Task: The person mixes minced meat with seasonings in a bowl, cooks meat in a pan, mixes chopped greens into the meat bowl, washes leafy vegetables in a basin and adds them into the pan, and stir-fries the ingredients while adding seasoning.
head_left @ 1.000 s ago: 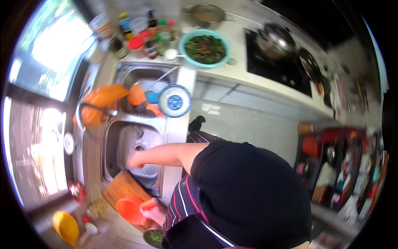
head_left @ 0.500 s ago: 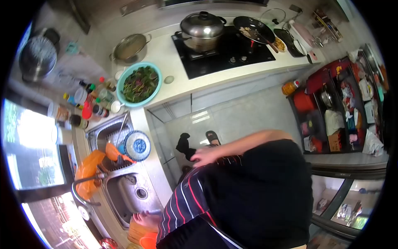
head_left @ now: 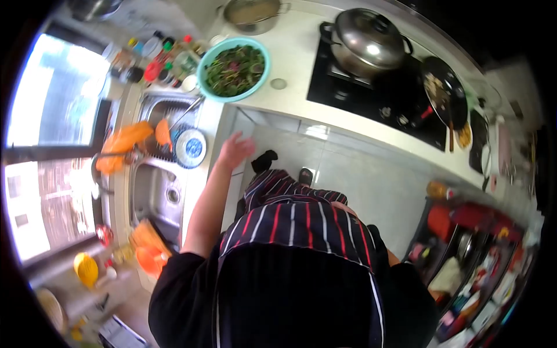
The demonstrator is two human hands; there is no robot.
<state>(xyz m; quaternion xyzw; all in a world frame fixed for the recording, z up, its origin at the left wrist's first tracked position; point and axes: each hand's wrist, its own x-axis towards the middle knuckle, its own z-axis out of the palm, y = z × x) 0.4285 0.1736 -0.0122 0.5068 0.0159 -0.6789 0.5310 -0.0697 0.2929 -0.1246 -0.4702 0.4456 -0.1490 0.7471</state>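
My left hand (head_left: 237, 149) is held out in mid-air beside the counter edge, above the floor. Its fingers look spread and hold nothing, though they are slightly blurred. Nearest to it are a blue-patterned plate (head_left: 191, 148) by the sink and a light blue basin (head_left: 267, 71) of leafy greens (head_left: 235, 71). Only a sliver of my right hand (head_left: 342, 207) shows at the edge of the striped apron (head_left: 299, 223); its fingers are hidden behind the cloth.
A lidded pot (head_left: 371, 43) and a black frying pan (head_left: 445, 93) are on the stove (head_left: 360, 98). The double sink (head_left: 156, 191) lies left, with bottles (head_left: 168, 64) behind it. An orange bowl (head_left: 152, 261) stands near me. A loaded rack (head_left: 464, 255) is at right.
The view has turned towards the stove. My left hand has moved from beside the sink's near end to forward over the floor. My right hand has gone mostly behind the apron.
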